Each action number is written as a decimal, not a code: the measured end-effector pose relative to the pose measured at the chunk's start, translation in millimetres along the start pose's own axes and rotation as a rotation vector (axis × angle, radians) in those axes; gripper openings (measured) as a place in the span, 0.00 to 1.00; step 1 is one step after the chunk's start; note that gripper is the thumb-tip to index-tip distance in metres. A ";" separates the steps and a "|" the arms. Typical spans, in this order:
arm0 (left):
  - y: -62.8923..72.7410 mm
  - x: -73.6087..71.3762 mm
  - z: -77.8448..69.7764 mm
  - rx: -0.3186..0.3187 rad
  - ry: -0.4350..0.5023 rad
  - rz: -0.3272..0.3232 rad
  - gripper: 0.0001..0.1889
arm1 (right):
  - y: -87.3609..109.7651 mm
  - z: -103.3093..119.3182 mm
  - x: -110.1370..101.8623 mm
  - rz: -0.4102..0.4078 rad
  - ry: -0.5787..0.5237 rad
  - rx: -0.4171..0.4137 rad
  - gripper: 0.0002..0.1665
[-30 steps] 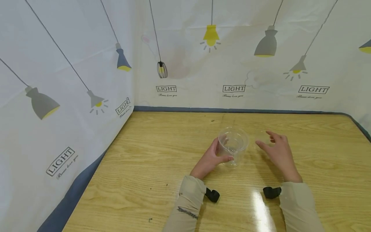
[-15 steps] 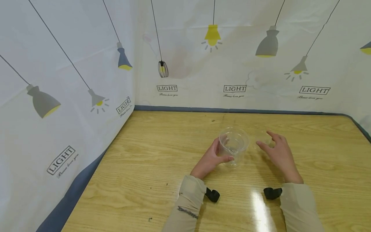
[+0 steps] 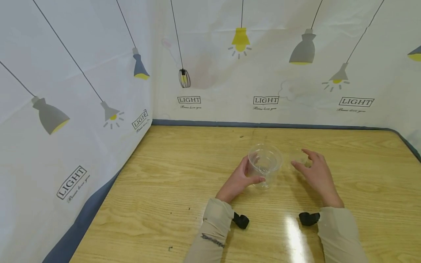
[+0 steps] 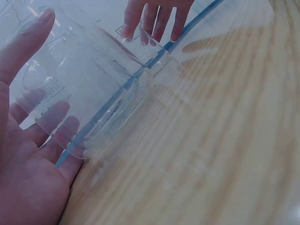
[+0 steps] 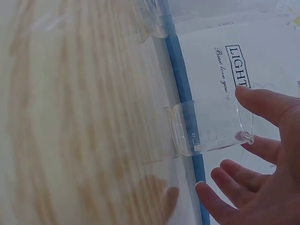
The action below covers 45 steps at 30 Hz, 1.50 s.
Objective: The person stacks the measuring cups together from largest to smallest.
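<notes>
A large clear plastic cup [image 3: 267, 160] stands upright on the wooden table, its open mouth up. My left hand [image 3: 237, 181] grips its side, thumb on the near wall and fingers round the far side. To the right of it is a small clear measuring beaker [image 5: 211, 127], with faint printed marks and a pouring lip. The thumb and forefinger of my right hand [image 3: 316, 174] hold this beaker near its rim, while the other fingers stay spread beneath. In the head view the beaker is barely visible. The two vessels stand apart in that view.
The wood-grain table [image 3: 171, 160] spreads round both hands. White curtains [image 3: 213, 54] printed with hanging lamps rise behind it and at the left. A black strap end [image 3: 241, 221] sticks out at the left cuff, another black strap [image 3: 309, 218] at the right.
</notes>
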<state>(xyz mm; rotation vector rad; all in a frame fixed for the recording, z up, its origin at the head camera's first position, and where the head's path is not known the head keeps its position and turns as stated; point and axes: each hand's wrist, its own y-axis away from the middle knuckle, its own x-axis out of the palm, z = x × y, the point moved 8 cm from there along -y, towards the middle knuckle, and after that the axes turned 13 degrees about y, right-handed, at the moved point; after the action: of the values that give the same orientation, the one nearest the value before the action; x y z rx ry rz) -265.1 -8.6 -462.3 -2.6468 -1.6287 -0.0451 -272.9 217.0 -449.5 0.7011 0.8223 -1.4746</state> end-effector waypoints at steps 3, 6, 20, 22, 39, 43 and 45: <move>0.4 0.2 -0.7 0.002 0.003 0.003 0.41 | -0.7 -0.9 0.4 0.001 -0.002 0.009 0.46; 0.4 0.1 -1.0 0.008 0.000 0.005 0.41 | -1.2 -1.6 0.7 0.008 -0.008 0.024 0.47; -1.1 0.2 1.6 0.003 -0.017 0.011 0.42 | 0.7 1.2 1.1 0.005 -0.008 0.007 0.46; -1.1 0.3 1.7 0.001 -0.022 0.008 0.42 | 1.1 1.9 0.9 0.005 -0.010 0.006 0.45; -2.2 1.3 0.4 0.013 -0.004 0.013 0.42 | 0.0 1.0 2.5 0.008 -0.043 0.050 0.48; -2.1 1.4 0.9 0.010 -0.004 0.013 0.42 | -0.3 1.6 2.5 0.006 -0.035 0.051 0.49; -2.2 1.3 1.4 0.007 -0.007 0.011 0.42 | -0.5 1.9 2.5 0.003 -0.028 0.044 0.49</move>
<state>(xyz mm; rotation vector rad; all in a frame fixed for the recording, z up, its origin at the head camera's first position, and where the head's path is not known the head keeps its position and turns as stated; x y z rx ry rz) -266.5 -6.4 -463.6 -2.6540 -1.6129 -0.0304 -273.5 214.0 -450.4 0.7131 0.7690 -1.5008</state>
